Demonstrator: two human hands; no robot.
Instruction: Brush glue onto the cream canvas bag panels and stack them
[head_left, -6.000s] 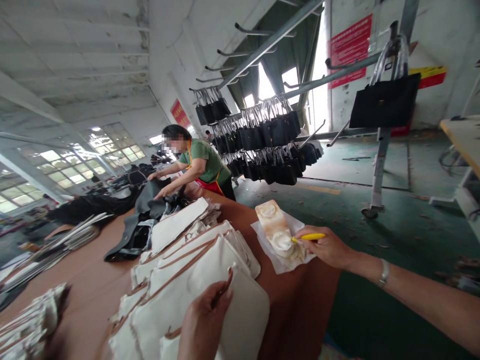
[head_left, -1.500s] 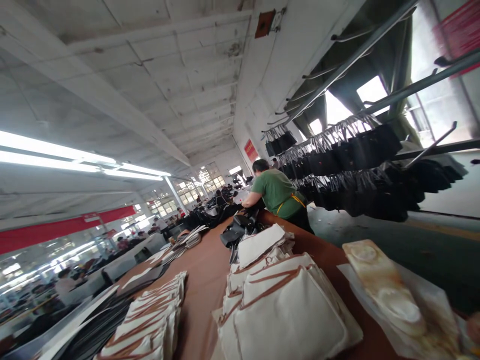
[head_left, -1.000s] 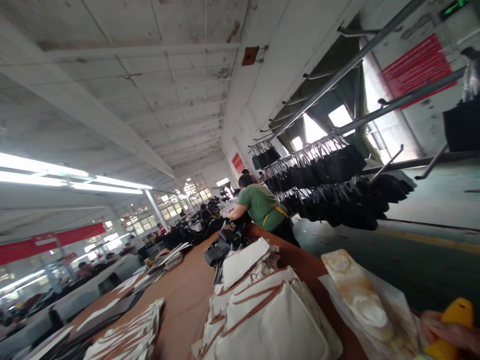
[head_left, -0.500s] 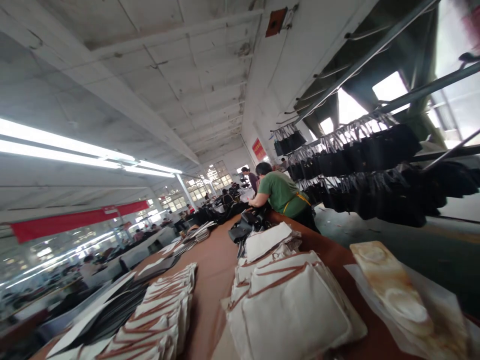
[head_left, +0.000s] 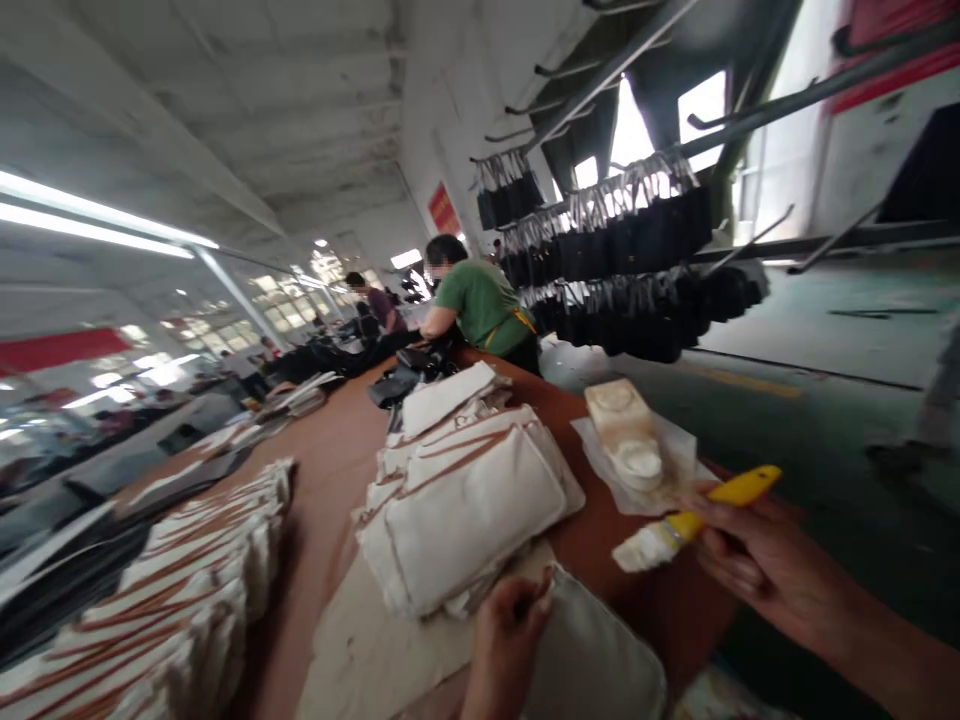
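Both hands have entered view since the earlier frame. Your right hand (head_left: 750,548) has its fingers clamped on a yellow-handled brush (head_left: 676,533), bristles pointing left over the tabletop (head_left: 322,470). Your left hand (head_left: 502,640) has fingers pinched together on a white piece (head_left: 592,655), lying nearer than the white stack (head_left: 465,500).

Windows (head_left: 630,130) glare white, tube lights (head_left: 90,204) shine at left, the ceiling (head_left: 225,90) is dim and blurred, soft shadow darkens parts of the table (head_left: 330,470), edges look stretched
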